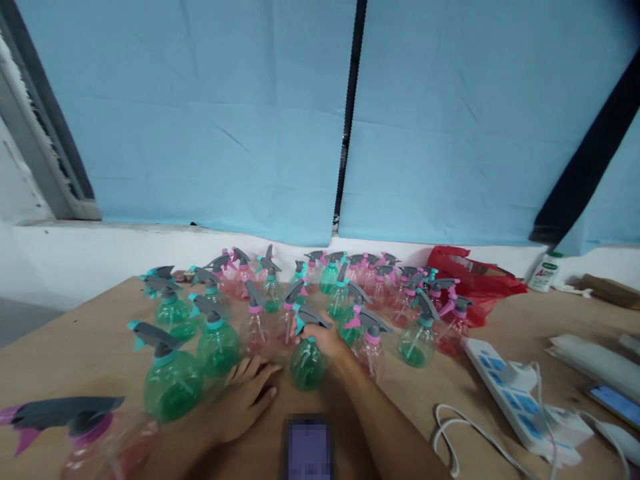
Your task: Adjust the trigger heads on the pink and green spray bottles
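Note:
My right hand (327, 337) is closed around the neck of a green spray bottle (307, 368) with a teal collar and a grey spray head. The bottle is upright, near the middle of the view. My left hand (249, 397) lies on the table to the left of it, holding nothing, its fingers apart. Beside that hand are two more green spray bottles (173, 387), also with teal collars. A pink spray bottle (371, 357) stands just right of my right wrist, partly hidden by the forearm. At the near left, another pink spray bottle (100, 447) is cut off by the frame.
Several more green and pink spray bottles (379, 287) crowd the back of the wooden table (90, 347). A red plastic bag (480, 283) and a white bottle (546, 272) are behind right. A white power strip (515, 393) with cables and a phone (617, 403) lie at right.

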`<action>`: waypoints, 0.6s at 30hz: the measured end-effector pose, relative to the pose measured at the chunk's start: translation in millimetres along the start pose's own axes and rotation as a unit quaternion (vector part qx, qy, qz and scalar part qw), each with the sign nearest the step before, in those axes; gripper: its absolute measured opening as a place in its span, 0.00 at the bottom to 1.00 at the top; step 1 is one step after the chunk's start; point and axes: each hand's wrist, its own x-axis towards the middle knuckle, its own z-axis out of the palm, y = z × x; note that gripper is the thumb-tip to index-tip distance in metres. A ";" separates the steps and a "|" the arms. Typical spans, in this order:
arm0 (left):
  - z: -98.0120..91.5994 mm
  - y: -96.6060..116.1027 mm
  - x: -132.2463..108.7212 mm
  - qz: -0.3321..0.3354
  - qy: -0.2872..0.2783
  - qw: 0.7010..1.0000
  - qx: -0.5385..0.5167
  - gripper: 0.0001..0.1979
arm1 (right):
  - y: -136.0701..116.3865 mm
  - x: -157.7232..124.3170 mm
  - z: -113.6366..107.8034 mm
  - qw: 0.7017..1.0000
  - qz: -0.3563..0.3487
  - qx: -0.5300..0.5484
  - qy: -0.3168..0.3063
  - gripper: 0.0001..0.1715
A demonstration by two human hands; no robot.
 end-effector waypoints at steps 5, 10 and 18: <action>-0.9 0.8 0.2 0.000 0.003 1.000 0.003 0.21 | -7.3 1.2 3.1 0.998 -0.048 -0.026 -0.033 0.11; -1.6 1.6 -0.3 0.005 0.011 1.000 0.005 0.22 | -10.6 1.2 5.0 0.998 -0.057 -0.028 -0.030 0.14; -7.1 6.7 -0.6 -0.003 -0.014 1.000 0.004 0.21 | -7.3 -0.6 4.2 0.998 -0.026 -0.042 -0.025 0.08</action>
